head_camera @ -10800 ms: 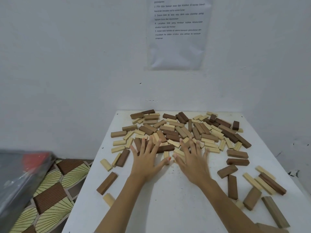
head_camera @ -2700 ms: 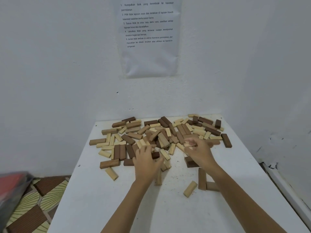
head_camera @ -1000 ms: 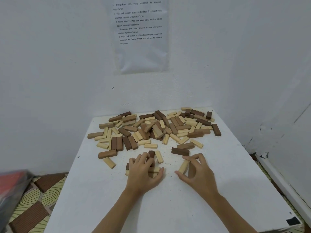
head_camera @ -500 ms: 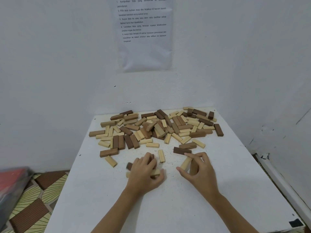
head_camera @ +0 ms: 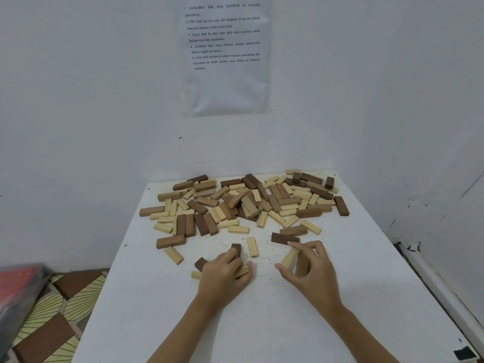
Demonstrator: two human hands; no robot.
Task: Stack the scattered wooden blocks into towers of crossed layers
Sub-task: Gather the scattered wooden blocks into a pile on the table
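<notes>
Compared with a few seconds back, both hands have pulled out of the heap toward the near part of the white table (head_camera: 162, 310), bringing a few pieces along; over the last half second I see almost no shift. On my feed the left hand (head_camera: 225, 275) lies knuckles up with its fingers curled over a small cluster of blocks (head_camera: 201, 263), two dark and at least two pale, which sits on the tabletop and is partly hidden under the palm. The right hand (head_camera: 313, 269) pinches a pale block (head_camera: 289, 258) between thumb and forefinger, with a brown block (head_camera: 302, 263) tucked just beside it under the other curled fingers; whether that one is gripped too I cannot tell. A dark block (head_camera: 284, 238) lies just beyond the right fingertips, and a lone pale piece (head_camera: 252, 247) lies between the hands. The main pile of wooden blocks (head_camera: 248, 200) stays scattered across the far half of the table against the wall, none stacked. A printed sheet (head_camera: 226, 56) hangs on the wall above, and a patterned mat (head_camera: 52, 313) covers the floor at left.
</notes>
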